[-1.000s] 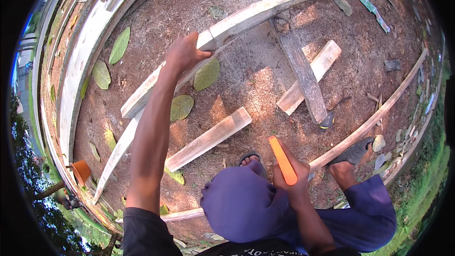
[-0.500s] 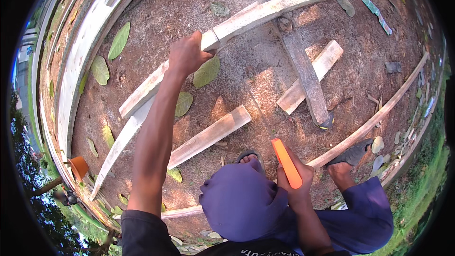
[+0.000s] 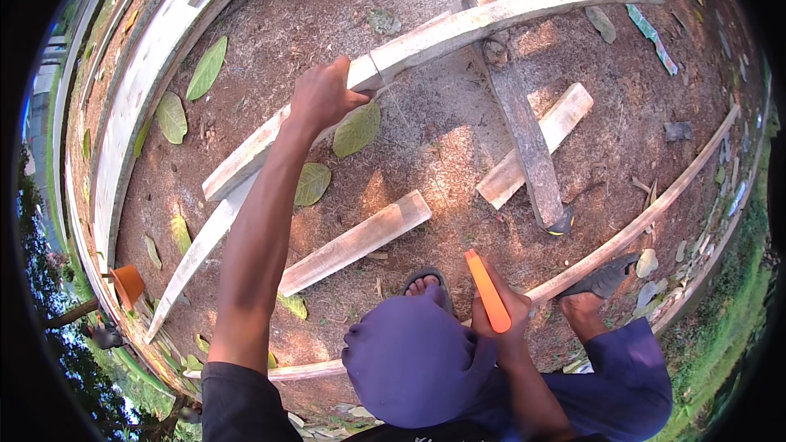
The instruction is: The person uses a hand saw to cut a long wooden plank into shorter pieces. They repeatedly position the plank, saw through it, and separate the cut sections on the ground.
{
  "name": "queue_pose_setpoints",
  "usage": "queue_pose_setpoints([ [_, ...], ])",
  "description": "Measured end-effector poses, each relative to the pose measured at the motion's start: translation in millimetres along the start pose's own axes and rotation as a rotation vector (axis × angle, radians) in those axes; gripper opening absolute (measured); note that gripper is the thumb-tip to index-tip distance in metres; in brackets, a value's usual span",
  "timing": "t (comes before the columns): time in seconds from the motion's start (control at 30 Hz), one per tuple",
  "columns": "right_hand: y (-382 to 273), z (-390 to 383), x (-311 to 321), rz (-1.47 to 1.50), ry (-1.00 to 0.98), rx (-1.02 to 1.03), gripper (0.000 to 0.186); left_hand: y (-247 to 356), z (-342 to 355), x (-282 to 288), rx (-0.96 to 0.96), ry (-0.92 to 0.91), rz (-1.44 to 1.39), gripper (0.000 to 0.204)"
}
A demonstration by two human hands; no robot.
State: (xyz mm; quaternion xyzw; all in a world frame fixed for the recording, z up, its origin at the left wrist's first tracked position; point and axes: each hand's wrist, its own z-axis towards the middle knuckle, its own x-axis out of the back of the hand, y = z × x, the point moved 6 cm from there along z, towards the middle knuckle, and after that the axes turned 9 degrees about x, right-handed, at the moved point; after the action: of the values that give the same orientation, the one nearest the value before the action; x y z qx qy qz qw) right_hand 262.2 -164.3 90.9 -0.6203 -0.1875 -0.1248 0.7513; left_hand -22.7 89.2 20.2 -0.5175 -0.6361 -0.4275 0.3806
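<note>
A long pale wooden beam (image 3: 458, 30) runs diagonally across the upper middle. My left hand (image 3: 326, 96) is closed around it, its thumb over the near edge, just left of a thin dark cut line. In my right hand (image 3: 509, 311), close to my body, is the orange handle of a hand saw (image 3: 488, 290). The saw's blade is smeared and mostly cannot be made out; a faint thin line shows near the cut. Under the beam's right part lies a dark weathered plank (image 3: 524, 135), sloping toward me.
A short wood block (image 3: 356, 244) lies between my arms, and another short piece (image 3: 573, 110) passes under the dark plank. A long thin strip (image 3: 647, 217) curves along the right by my shoe. Large boards (image 3: 135, 115) stand at left. Leaves (image 3: 358, 128) litter the dirt.
My right hand and the saw handle have drawn slightly back toward me and left. The blade, visible before, is now blurred out. My left hand keeps its hold on the beam.
</note>
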Motion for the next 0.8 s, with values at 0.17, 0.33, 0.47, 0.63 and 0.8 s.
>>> queue_pose_setpoints([
  [0.17, 26, 185, -73, 0.103, 0.056, 0.042, 0.048, 19, 6, 5, -0.102, 0.21, 0.022, 0.055],
  [0.33, 22, 97, -56, 0.185, 0.048, -0.129, 0.053, 1, 4, 4, -0.071, 0.088, 0.002, 0.058],
  [0.47, 2, -5, 1, -0.002, -0.029, -0.08, 0.058, -5, 16, 7, -0.097, 0.12, -0.009, 0.058],
  [0.63, 24, 137, -69, 0.13, 0.079, -0.051, 0.05, 15, 5, 4, -0.076, 0.132, -0.005, 0.057],
  [0.8, 30, 144, -77, 0.15, 0.037, -0.054, 0.051, -6, 23, 8, -0.035, -0.014, -0.146, 0.054],
])
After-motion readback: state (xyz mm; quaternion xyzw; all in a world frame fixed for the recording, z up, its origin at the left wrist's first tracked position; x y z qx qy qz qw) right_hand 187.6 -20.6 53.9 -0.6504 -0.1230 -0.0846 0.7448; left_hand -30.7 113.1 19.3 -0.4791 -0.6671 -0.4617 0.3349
